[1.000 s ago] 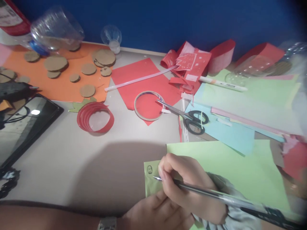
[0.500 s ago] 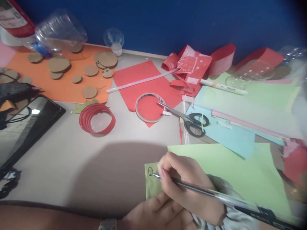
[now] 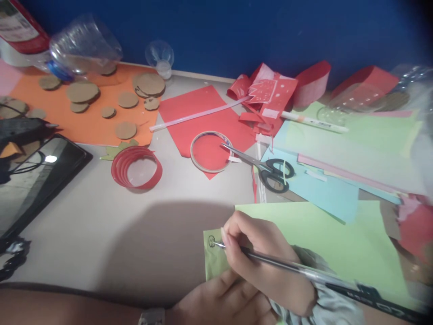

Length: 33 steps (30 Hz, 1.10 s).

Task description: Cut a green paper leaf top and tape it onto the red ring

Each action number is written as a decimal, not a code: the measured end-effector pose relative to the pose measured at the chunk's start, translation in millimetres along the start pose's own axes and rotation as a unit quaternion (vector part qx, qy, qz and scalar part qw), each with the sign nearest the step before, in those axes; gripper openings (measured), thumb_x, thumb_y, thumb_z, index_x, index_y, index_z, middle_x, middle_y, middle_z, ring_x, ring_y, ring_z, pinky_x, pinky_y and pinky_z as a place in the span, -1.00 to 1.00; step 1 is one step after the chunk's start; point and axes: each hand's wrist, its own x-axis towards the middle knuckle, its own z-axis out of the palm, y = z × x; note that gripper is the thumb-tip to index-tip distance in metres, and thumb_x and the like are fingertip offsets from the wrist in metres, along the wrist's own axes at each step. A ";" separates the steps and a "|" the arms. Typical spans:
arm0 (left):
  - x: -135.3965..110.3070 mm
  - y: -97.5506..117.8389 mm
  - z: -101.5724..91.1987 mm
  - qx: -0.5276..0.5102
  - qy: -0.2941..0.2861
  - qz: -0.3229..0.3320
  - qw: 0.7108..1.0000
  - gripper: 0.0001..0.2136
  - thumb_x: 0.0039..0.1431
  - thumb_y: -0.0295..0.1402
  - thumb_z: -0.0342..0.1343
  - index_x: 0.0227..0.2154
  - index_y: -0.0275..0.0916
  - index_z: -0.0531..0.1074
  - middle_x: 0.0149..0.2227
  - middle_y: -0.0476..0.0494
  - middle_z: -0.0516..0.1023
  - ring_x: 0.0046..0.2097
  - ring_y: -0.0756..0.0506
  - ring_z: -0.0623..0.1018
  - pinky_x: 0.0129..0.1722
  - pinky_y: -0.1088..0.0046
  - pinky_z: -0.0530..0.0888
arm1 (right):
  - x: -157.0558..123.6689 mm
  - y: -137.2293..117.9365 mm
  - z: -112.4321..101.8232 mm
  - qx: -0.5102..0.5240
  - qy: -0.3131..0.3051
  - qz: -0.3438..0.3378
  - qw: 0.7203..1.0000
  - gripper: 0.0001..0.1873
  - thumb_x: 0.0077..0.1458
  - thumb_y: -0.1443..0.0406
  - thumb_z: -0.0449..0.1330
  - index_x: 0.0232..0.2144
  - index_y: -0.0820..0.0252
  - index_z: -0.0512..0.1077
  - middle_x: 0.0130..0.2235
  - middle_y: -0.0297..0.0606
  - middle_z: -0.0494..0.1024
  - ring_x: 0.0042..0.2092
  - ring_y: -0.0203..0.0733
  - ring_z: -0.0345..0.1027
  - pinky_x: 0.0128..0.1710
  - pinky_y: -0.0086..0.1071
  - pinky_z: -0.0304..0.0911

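- One head view: right hand pinches a slim, glossy pen, tip at an oval doodle.
- Wrinkled green paper lies partly under both hands.
- Drawing seems in hand; the next stroke probably needs steady paper.
- Left hand half hidden, grip I cannot tell.

Over at the desk, the right hand pinches a pen, its tip at a small oval doodle on green paper, the left hand palm-up on the near side, scissors lying farther off.
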 end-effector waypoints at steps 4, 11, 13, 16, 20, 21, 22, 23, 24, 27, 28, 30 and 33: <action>1.3 -0.7 -1.8 -0.007 0.007 -0.006 1.000 -0.75 0.33 -0.39 -0.08 -0.16 -0.04 0.50 -0.13 0.17 0.58 -0.07 0.01 0.46 0.08 0.43 0.29 | 0.1 -1.2 -1.1 -0.003 0.000 0.000 1.000 -0.80 0.18 0.35 -0.03 -0.51 0.14 0.12 -0.57 -0.46 0.29 -0.59 -0.41 0.09 -0.60 -0.51 0.03; -0.1 0.3 0.8 0.000 0.023 -0.011 1.000 -0.76 0.32 -0.39 -0.07 -0.16 -0.04 0.50 -0.15 0.14 0.58 -0.12 0.02 0.47 0.07 0.45 0.28 | -0.3 -0.5 -1.6 0.000 -0.004 -0.007 1.000 -0.79 0.18 0.35 -0.04 -0.51 0.13 0.10 -0.58 -0.46 0.27 -0.59 -0.41 0.09 -0.59 -0.51 0.02; -1.1 0.4 1.7 0.003 0.021 -0.007 1.000 -0.76 0.32 -0.38 -0.08 -0.14 -0.04 0.49 -0.13 0.12 0.58 -0.10 0.01 0.47 0.07 0.44 0.28 | 0.0 -0.1 -1.7 -0.002 -0.002 -0.005 1.000 -0.79 0.17 0.36 -0.04 -0.51 0.13 0.10 -0.58 -0.46 0.27 -0.59 -0.40 0.10 -0.59 -0.50 0.02; -1.7 0.4 1.6 0.006 0.017 -0.005 1.000 -0.75 0.33 -0.38 -0.09 -0.12 -0.03 0.48 -0.10 0.12 0.57 -0.08 0.01 0.47 0.07 0.43 0.29 | 0.0 0.8 -1.4 -0.003 -0.005 -0.007 1.000 -0.80 0.16 0.38 -0.04 -0.51 0.13 0.11 -0.57 -0.44 0.31 -0.57 -0.39 0.14 -0.59 -0.49 0.02; -2.4 3.1 1.8 0.012 -0.010 0.011 1.000 -0.72 0.33 -0.40 -0.13 -0.10 -0.03 0.48 -0.06 0.14 0.55 -0.08 0.01 0.48 0.05 0.41 0.32 | -4.4 -0.2 1.8 0.009 -0.005 -0.003 1.000 -0.80 0.11 0.39 -0.01 -0.53 0.13 0.10 -0.59 -0.45 0.28 -0.59 -0.38 0.12 -0.59 -0.48 0.03; -2.6 4.3 2.0 0.024 -0.021 0.015 0.999 -0.71 0.34 -0.39 -0.13 -0.07 -0.04 0.46 -0.02 0.12 0.53 -0.06 -0.01 0.47 0.03 0.40 0.34 | -6.3 -1.0 3.1 0.025 -0.007 -0.001 1.000 -0.80 0.11 0.39 0.00 -0.53 0.13 0.10 -0.59 -0.45 0.29 -0.58 -0.38 0.14 -0.58 -0.48 0.05; -2.8 5.5 2.2 0.041 -0.029 0.011 0.999 -0.71 0.33 -0.39 -0.14 -0.05 -0.06 0.45 0.03 0.08 0.50 -0.04 -0.03 0.47 0.02 0.38 0.35 | -8.2 -1.9 4.2 0.050 -0.007 -0.002 0.999 -0.81 0.12 0.39 0.01 -0.52 0.13 0.11 -0.57 -0.44 0.30 -0.56 -0.37 0.17 -0.57 -0.49 0.08; -2.9 6.2 2.2 0.059 -0.036 0.003 0.998 -0.71 0.33 -0.38 -0.13 -0.04 -0.09 0.44 0.06 0.05 0.47 0.00 -0.05 0.45 0.01 0.36 0.36 | -9.8 -2.6 5.2 0.081 -0.003 -0.005 0.997 -0.82 0.13 0.39 0.01 -0.50 0.13 0.12 -0.55 -0.43 0.32 -0.54 -0.37 0.21 -0.54 -0.49 0.12; -2.7 6.5 2.0 0.075 -0.036 -0.009 0.996 -0.71 0.32 -0.38 -0.13 -0.04 -0.11 0.45 0.08 0.03 0.46 0.02 -0.07 0.44 0.01 0.35 0.36 | -10.9 -3.2 5.6 0.111 0.002 -0.006 0.994 -0.83 0.14 0.38 0.02 -0.49 0.13 0.13 -0.53 -0.42 0.34 -0.51 -0.36 0.24 -0.52 -0.49 0.16; -1.0 4.0 0.7 0.050 -0.038 0.007 0.998 -0.70 0.34 -0.36 -0.15 -0.07 -0.03 0.47 0.07 0.14 0.46 0.07 -0.04 0.41 0.03 0.40 0.35 | -9.9 -2.9 3.3 0.148 0.024 0.005 0.989 -0.84 0.18 0.33 0.02 -0.46 0.12 0.16 -0.50 -0.42 0.34 -0.49 -0.35 0.25 -0.50 -0.49 0.20; -0.4 2.6 0.4 0.033 -0.024 0.012 0.999 -0.70 0.35 -0.36 -0.15 -0.09 0.03 0.48 0.03 0.22 0.49 0.05 -0.01 0.42 0.04 0.42 0.34 | -8.5 -2.3 1.4 0.144 0.032 0.023 0.989 -0.84 0.18 0.31 0.04 -0.45 0.12 0.18 -0.50 -0.42 0.34 -0.50 -0.35 0.25 -0.52 -0.49 0.20; 0.6 0.5 0.7 0.026 0.012 -0.006 1.000 -0.72 0.34 -0.36 -0.11 -0.13 0.09 0.49 -0.04 0.32 0.52 0.00 0.04 0.44 0.05 0.47 0.34 | -5.7 -1.0 -3.0 0.129 0.041 0.071 0.988 -0.85 0.17 0.26 0.08 -0.44 0.12 0.21 -0.50 -0.42 0.36 -0.51 -0.34 0.26 -0.56 -0.50 0.19; 1.1 -0.7 1.9 0.037 0.031 -0.019 0.999 -0.73 0.33 -0.36 -0.08 -0.10 0.09 0.48 0.00 0.32 0.50 0.00 0.05 0.43 0.05 0.49 0.33 | -4.8 0.5 -8.3 0.081 0.035 0.101 0.991 -0.88 0.12 0.28 0.11 -0.43 0.12 0.23 -0.48 -0.40 0.39 -0.53 -0.35 0.25 -0.57 -0.50 0.17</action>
